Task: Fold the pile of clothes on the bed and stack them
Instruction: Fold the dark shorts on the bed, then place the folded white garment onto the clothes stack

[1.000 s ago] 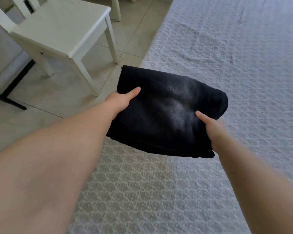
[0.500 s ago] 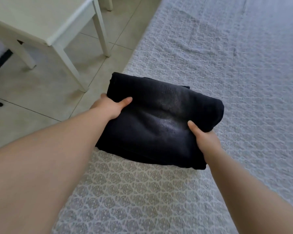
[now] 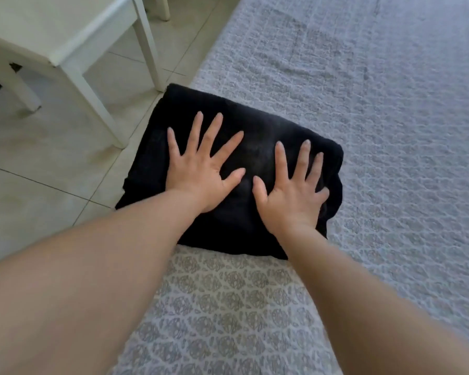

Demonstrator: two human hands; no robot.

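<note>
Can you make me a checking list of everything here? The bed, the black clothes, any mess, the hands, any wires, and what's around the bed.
Surface: bed covered with a pale grey textured bedspread; a patterned panel runs along the near edge.
Job's things: one folded black garment lies flat at the bed's left edge; no other clothes in view.
Clutter: nothing seen.
Hands: left hand and right hand both lie flat on the garment with fingers spread; neither has a grip on it.
Cables: nothing seen.
Surroundings: white chair stands on the pale tiled floor left of the bed; a dark object shows at the left frame edge, too little visible to identify.
</note>
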